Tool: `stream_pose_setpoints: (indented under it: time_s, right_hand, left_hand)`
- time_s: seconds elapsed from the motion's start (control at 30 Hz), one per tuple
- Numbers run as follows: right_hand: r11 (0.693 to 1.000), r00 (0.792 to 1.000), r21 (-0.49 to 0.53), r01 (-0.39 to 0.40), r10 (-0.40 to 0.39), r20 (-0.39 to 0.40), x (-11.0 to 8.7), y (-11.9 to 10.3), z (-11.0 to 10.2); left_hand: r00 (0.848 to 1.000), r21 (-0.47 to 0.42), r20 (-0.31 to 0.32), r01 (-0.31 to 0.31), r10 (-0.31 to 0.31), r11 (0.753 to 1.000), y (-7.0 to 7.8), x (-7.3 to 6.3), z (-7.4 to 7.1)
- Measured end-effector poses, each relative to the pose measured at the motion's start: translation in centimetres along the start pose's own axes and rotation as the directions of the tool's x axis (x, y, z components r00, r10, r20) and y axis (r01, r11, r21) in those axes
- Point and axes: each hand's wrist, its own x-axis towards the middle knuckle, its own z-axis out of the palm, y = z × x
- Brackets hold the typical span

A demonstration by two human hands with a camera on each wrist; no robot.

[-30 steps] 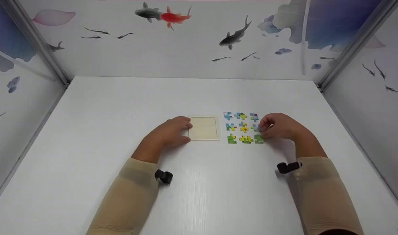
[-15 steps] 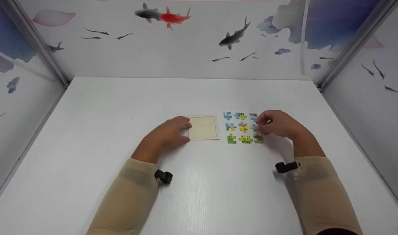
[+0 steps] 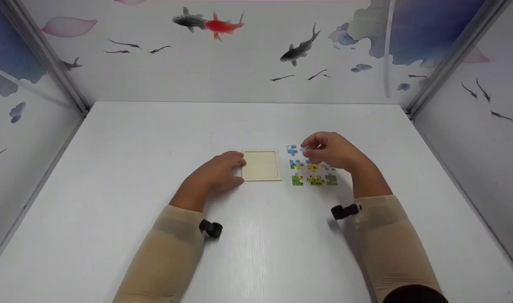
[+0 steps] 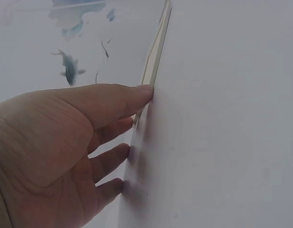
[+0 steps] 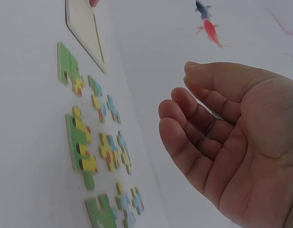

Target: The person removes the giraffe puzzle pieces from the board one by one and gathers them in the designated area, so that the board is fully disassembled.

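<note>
A shallow square wooden tray [image 3: 260, 166] lies on the table with its bare inside facing up. My left hand [image 3: 223, 170] rests at its left side, the thumb [image 4: 145, 90] touching the near corner and the fingers slightly bent along the edge. To the tray's right, several jigsaw pieces lie in loose rows, among them a green corner piece [image 3: 297, 180], a green and yellow piece [image 5: 80, 147] and a blue piece [image 3: 291, 150]. Over the back rows hovers my right hand [image 3: 330, 149], fingers loosely curled with nothing between them; it hides part of those rows in the head view.
The white table [image 3: 256, 235] is walled at the back and both sides by white panels [image 3: 239, 71] painted with fish. A black camera [image 3: 345, 211] sits on the right wrist and another black camera [image 3: 211, 228] on the left.
My right hand has lifted off the right-hand column of pieces and moved left and back over the upper rows. The left hand stays at the tray's edge.
</note>
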Motion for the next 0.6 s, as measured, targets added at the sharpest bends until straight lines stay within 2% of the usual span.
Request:
stream_pose_setpoints:
  time_s: [0.33, 0.6]
  right_hand:
    - [0.991, 0.993, 0.064, 0.115, -0.117, 0.023, 1.7, -3.3, 2.5]
    - [0.992, 0.995, 0.084, 0.096, -0.098, 0.011, 2.1, -4.0, 3.0]
  left_hand:
    - [1.0, -0.004, -0.008, -0.011, 0.011, 1.0, -0.2, 0.3, -0.1]
    - [1.0, -0.007, -0.014, -0.002, 0.001, 1.0, 0.0, 0.5, -0.3]
